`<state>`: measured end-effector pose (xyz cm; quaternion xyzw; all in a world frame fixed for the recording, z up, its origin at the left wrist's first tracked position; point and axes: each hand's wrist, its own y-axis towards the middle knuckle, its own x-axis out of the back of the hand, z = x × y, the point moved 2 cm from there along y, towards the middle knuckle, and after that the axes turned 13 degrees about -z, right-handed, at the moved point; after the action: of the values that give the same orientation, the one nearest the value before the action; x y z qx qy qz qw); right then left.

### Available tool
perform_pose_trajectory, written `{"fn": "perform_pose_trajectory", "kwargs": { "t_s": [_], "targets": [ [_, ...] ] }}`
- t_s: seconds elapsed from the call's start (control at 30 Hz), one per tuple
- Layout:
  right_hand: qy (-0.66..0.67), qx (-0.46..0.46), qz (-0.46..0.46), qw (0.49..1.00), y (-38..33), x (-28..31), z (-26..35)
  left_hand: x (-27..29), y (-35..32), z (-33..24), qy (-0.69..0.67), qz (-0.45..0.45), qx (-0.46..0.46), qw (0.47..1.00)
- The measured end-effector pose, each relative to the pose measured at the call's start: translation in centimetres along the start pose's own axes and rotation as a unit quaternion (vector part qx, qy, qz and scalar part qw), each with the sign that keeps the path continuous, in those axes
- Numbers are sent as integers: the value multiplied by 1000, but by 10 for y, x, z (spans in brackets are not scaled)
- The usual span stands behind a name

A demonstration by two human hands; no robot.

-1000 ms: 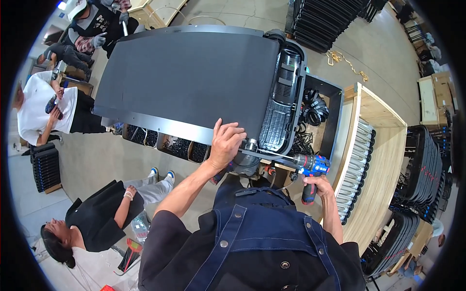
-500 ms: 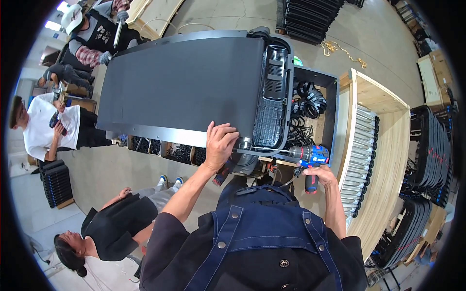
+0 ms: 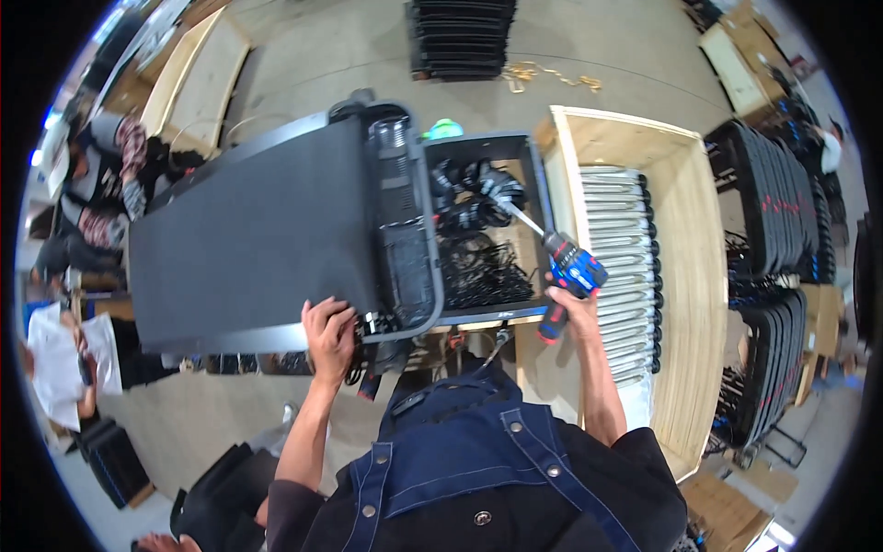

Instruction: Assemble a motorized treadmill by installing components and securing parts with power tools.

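My right hand (image 3: 577,308) is wrapped round the grip of a blue, black and red cordless drill (image 3: 578,269). Its long silver bit (image 3: 524,217) points up and left over the dark bin, toward several black ring-shaped parts (image 3: 478,189). Beside the bin lies a treadmill deck (image 3: 258,235) with a wide black belt and an open motor end (image 3: 405,267). Fingers bent slightly over its near rail, my left hand (image 3: 328,340) rests close to the near corner of that end, holding nothing I can see.
The dark bin (image 3: 497,317) also holds a heap of thin black parts (image 3: 483,276). To its right stands a wooden crate (image 3: 690,304) with a row of silver tubes (image 3: 612,267). Stacked black frames (image 3: 773,202) fill the right. A co-worker (image 3: 101,184) is at the deck's far left.
My right hand has lifted the drill away from the deck's near corner, swinging its bit over the bin. My view has turned right. My left hand stays at the rail.
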<state>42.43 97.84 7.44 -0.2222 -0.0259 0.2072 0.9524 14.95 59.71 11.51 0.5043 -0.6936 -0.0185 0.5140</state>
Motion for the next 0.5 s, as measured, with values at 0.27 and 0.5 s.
{"fn": "perform_pose_trajectory", "kwargs": {
  "t_s": [0.27, 0.5],
  "targets": [
    [-234, 201, -256, 916, 53, -6, -69, -12, 14, -15, 2, 18, 0, 1000],
    [-376, 161, -224, 884, 15, -5, -72, -10, 15, -15, 7, 5, 9, 1000]
  ]
}}
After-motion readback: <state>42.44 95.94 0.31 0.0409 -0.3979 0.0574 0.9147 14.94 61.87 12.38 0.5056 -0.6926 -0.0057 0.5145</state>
